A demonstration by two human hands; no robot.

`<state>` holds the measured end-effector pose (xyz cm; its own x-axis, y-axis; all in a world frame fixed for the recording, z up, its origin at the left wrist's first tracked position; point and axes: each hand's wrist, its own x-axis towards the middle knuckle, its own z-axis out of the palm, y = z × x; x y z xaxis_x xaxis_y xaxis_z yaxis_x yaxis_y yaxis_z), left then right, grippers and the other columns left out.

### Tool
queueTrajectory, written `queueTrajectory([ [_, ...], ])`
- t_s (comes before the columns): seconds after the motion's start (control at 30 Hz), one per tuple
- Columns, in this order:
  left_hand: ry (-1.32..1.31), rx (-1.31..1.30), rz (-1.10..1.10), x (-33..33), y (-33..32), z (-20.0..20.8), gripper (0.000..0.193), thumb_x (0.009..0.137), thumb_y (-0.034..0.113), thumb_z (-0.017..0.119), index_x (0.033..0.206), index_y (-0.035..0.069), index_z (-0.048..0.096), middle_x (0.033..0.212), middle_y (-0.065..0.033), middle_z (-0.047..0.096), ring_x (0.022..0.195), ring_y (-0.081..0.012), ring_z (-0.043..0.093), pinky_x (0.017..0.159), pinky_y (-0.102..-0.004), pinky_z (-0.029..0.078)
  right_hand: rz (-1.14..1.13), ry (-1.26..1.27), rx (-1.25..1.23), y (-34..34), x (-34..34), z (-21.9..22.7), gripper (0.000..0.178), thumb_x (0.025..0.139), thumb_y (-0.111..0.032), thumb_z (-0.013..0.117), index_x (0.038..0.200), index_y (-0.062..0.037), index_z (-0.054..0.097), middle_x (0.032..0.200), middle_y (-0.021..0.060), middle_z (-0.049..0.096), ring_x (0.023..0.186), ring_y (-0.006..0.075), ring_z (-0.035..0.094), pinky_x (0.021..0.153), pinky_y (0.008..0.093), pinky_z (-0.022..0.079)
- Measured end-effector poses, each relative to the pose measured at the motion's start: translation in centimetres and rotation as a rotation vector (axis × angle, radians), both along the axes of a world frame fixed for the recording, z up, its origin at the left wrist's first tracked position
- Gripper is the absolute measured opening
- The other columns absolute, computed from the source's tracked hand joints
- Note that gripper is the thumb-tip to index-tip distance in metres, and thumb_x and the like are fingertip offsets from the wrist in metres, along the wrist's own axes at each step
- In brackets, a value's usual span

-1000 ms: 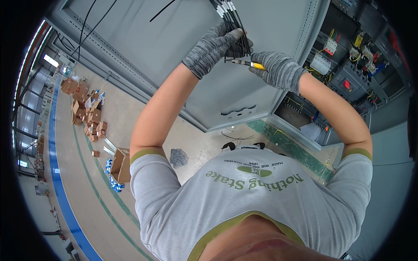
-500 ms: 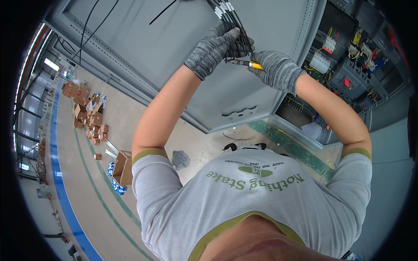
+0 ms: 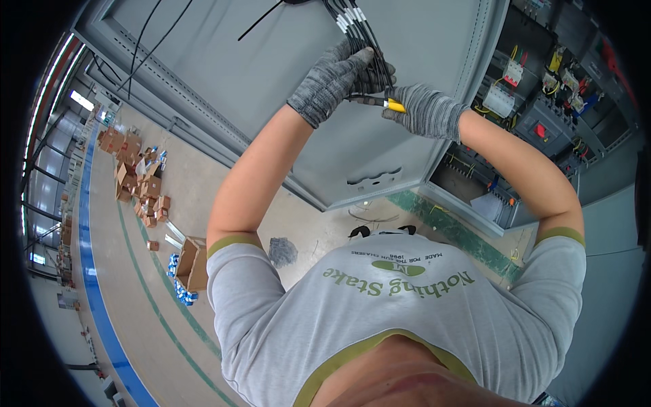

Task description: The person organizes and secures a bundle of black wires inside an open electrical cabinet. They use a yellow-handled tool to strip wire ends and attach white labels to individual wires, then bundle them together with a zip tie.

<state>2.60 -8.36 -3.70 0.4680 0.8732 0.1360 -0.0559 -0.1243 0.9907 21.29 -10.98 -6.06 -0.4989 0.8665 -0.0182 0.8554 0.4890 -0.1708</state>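
Note:
My left hand (image 3: 331, 76), in a grey knit glove, is closed around a bundle of black wires (image 3: 369, 37) with white marker sleeves. The wires come down from the upper edge, and their lower ends show below my fingers. In my gloved right hand (image 3: 431, 111) are yellow-handled pliers (image 3: 395, 106). Their slim metal head points left and reaches the wire ends just under my left hand. Whether the jaws are closed on a wire is too small to tell.
Behind my hands stands a grey cabinet door (image 3: 271, 88). To the right, an open cabinet holds breakers (image 3: 500, 100) and wiring. Loose black wires (image 3: 159, 44) hang at upper left. Cardboard boxes (image 3: 193, 264) lie on the floor at left; wire offcuts (image 3: 373, 217) lie below the door.
My right hand and the pliers have shifted slightly left and down, beneath the wire bundle. My left hand keeps its hold on the wires.

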Motion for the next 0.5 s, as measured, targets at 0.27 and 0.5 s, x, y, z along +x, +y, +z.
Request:
queueTrajectory([
  [0.27, -0.058, 0.076, 0.055, -1.9, 0.2, -0.5, 0.041, 0.098, 0.036, 0.047, 0.115, -0.001, 0.053, 0.1, -0.0156, 0.066, 0.096, -0.025, 0.066, 0.085, -0.033, 0.054, 0.174, 0.081, -0.122, -0.8, 1.3, -0.9, 0.033, 0.088, -0.034, 0.06, 0.101, -0.0034, 0.061, 0.081, 0.0191, 0.065, 0.077, 0.036, 0.064, 0.072, 0.0429, 0.05],
  [0.5, 0.72, 1.486, 0.74, -5.8, 0.7, -2.4, 0.041, 0.084, 0.009, 0.058, 0.123, 0.021, 0.055, 0.121, -0.0062, 0.057, 0.106, -0.0241, 0.059, 0.091, -0.0333, 0.048, 0.052, 1.244, -0.049, -0.7, 5.4, -1.7, 0.02, 0.09, -0.019, 0.064, 0.102, -0.0035, 0.063, 0.079, 0.004, 0.062, 0.069, 0.0137, 0.058, 0.064, 0.0281, 0.049],
])
